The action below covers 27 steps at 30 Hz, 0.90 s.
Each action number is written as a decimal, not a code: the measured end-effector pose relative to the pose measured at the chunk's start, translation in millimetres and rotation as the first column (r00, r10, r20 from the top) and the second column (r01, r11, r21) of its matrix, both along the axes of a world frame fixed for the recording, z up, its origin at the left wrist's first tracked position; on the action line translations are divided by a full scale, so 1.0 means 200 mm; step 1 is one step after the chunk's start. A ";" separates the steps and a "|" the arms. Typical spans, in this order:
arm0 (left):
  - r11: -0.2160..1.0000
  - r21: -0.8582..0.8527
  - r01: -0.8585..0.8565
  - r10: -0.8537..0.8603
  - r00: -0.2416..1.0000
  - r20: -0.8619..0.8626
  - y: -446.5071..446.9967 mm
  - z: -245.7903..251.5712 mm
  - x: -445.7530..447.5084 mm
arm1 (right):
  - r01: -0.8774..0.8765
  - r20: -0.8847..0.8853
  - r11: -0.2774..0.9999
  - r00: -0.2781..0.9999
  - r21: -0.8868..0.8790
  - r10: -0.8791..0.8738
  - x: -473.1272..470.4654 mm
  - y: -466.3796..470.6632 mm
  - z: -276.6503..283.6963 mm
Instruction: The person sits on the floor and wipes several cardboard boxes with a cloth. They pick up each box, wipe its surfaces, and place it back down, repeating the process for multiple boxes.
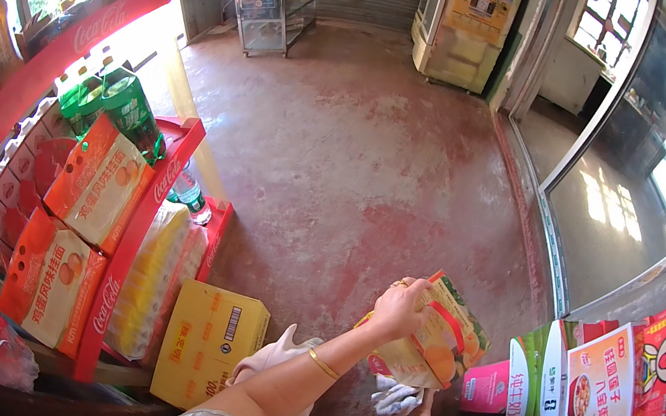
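My left hand (401, 308), with a gold bangle at the wrist, grips the upper edge of a gift carton (433, 342) by its top. The carton has a red strap handle and pictures of orange fruit, and it hangs tilted above the floor. Below it, my right hand (421, 413) holds a crumpled white cloth (396, 398) against or close to the carton's underside; whether they touch is unclear. The carton and the cloth hide most of my right fingers. A silver bracelet circles that wrist.
On the left stands a red Coca-Cola shelf (107, 295) with noodle packs (52, 282) and green bottles (130, 105). A yellow carton (209, 340) sits beside it. At right are drink and food boxes (602, 389) by a sliding glass door (583, 152). A glass case (264, 9) and fridge (471, 32) stand ahead.
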<state>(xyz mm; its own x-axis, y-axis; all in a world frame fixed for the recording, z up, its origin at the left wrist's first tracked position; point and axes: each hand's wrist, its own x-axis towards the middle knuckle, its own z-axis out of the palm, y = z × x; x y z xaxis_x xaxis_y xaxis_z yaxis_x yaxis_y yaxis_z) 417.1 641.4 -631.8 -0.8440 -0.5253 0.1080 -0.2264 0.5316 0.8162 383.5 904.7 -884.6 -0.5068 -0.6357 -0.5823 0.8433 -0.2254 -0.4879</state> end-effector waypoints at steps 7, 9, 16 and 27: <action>1.000 -0.021 -0.023 0.023 1.000 -0.001 0.00 0.00 -0.01 | -0.023 -0.162 0.998 0.986 0.051 0.031 0.02 -0.06 0.28; 1.000 -0.015 -0.023 0.024 1.000 0.011 0.00 0.00 -0.01 | 0.014 -0.078 0.999 0.997 0.051 -0.010 0.01 -0.05 0.44; 0.999 0.008 -0.036 0.036 0.998 0.045 0.00 0.02 -0.01 | -0.084 -0.125 0.996 0.988 0.021 0.086 -0.05 -0.04 0.97; 0.994 -0.082 -0.068 0.069 0.998 0.012 0.02 -0.01 -0.02 | 0.397 -0.818 0.913 0.553 0.093 -0.157 -0.21 -0.11 0.98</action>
<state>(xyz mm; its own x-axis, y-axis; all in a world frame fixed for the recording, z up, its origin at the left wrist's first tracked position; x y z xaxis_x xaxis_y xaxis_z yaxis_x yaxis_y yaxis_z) 413.9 646.1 -634.5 -0.8082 -0.5719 0.1405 -0.2763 0.5790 0.7671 342.1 882.9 -688.3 -0.9593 -0.2814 0.0252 0.0194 -0.1548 -0.9878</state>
